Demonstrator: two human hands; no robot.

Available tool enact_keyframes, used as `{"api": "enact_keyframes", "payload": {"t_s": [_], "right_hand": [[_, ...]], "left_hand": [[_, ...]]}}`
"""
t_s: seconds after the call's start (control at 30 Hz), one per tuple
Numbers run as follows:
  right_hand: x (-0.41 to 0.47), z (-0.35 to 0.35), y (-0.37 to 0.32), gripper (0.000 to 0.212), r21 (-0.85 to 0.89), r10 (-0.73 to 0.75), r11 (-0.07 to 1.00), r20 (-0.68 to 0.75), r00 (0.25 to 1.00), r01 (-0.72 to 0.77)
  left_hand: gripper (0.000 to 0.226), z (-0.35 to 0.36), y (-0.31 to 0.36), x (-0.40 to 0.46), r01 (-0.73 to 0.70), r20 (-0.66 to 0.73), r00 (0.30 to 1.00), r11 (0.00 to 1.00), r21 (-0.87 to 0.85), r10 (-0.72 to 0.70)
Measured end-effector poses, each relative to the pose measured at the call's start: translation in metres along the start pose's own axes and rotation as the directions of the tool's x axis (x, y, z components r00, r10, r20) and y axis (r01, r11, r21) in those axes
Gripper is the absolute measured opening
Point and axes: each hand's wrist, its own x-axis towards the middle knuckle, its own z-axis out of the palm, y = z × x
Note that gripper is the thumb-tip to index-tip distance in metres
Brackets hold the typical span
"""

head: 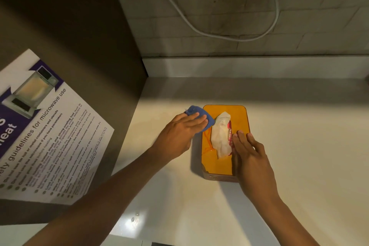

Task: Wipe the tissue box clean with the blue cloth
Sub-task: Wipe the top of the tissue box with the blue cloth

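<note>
Pale and glossy, the bench [299, 146] runs back to a low white upstand below a wall of grey tiles [259, 16], where a white cable [191, 24] hangs in a loop. On the dark side panel at the left is a poster [46, 136] headed with guidelines for microwave use and a picture of a microwave. Near the middle of the bench lies the tissue box [217, 162], its orange top facing up and a crumpled white tissue [220, 136] standing out of the red-edged slot. The left hand [179, 132] lies flat, fingers straight and together, pressing the blue cloth [196, 111] against the box's far left corner; part of the cloth sticks out beyond the fingertips and over the box's edge. The right hand [251, 160] rests on the right side of the box top, fingers extended and slightly spread, palm down, fingertips just beside the tissue. It grips nothing. Both bare forearms reach in from the lower edge of the view.
</note>
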Motion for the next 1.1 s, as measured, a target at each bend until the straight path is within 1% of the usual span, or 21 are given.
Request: {"api": "enact_keyframes", "payload": {"t_s": [0.1,0.27,0.4,0.5,0.63,0.7,0.8,0.87,0.93,1.07,1.1], "right_hand": [[0.000,0.001,0.000,0.086,0.004,0.006,1.000,-0.011,1.000,-0.006],[0.001,-0.001,-0.001,0.085,0.012,0.015,1.000,-0.006,1.000,-0.015],[0.001,0.000,0.000,0.086,0.031,0.004,0.999,0.000,1.000,-0.004],[0.001,0.001,0.000,0.087,0.039,0.001,0.999,-0.009,1.000,-0.001],[0.001,0.001,0.002,0.087,0.018,-0.012,1.000,0.006,1.000,0.012],[0.001,0.001,0.001,0.088,0.041,0.000,0.999,0.009,1.000,0.000],[0.001,0.002,0.002,0.089,0.060,-0.008,0.998,-0.032,0.999,0.010],[0.001,0.005,0.003,0.089,0.067,-0.016,0.998,-0.059,0.998,0.020],[0.000,0.006,0.003,0.087,0.087,-0.010,0.996,-0.070,0.997,0.016],[0.000,0.004,0.004,0.087,0.089,0.010,0.996,-0.038,0.999,-0.007],[0.000,0.003,0.004,0.084,0.098,0.015,0.995,-0.031,0.999,-0.012]], "left_hand": [[0.058,0.000,-0.001,0.000,0.007,0.023,1.000,0.999,-0.032,-0.006],[0.059,-0.009,0.016,0.023,0.063,0.005,0.998,0.998,-0.002,-0.063],[0.060,-0.003,0.014,0.007,0.033,0.059,0.998,0.996,0.080,-0.038],[0.062,-0.005,0.010,0.000,0.021,0.088,0.996,0.996,0.085,-0.029],[0.059,-0.013,0.011,0.023,0.079,0.144,0.985,0.992,0.102,-0.093],[0.058,-0.013,0.013,0.031,0.101,0.142,0.983,0.991,0.088,-0.113],[0.058,-0.008,0.013,0.020,0.055,0.129,0.990,0.996,0.063,-0.063],[0.057,-0.004,0.015,0.004,0.010,0.088,0.996,1.000,-0.001,-0.009],[0.057,-0.003,0.016,-0.006,-0.002,0.085,0.996,0.999,-0.037,0.005],[0.062,-0.010,0.018,0.009,0.091,0.119,0.988,0.995,0.042,-0.095],[0.062,-0.013,0.020,0.014,0.108,0.124,0.986,0.993,0.046,-0.113]]}}
